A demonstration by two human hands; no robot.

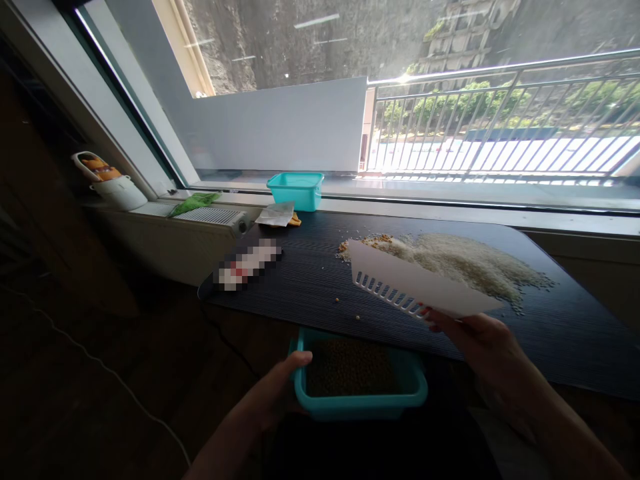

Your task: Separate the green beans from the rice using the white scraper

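Note:
My left hand [287, 375] is closed on the left rim of a teal plastic bin [363, 402], its thumb over the edge. The bin sits below the table's front edge and has brown round kernels [350, 365] in it. Gripped in my right hand [473, 333] is a white plastic sheet [410, 280] with a row of slots along its lower edge. It is tilted above the table, in front of a spread pile of white rice-like grains [460, 257]. Small orange-brown kernels [377, 241] lie at the pile's left end.
The dark table [305, 280] carries a few stray kernels. Another teal bin [297, 190] stands by the window, with a paper packet [277, 215] before it. A pixelated object [250, 263] lies at left. Beyond are a radiator [213, 217], green cloth [195, 202] and white pot [120, 192].

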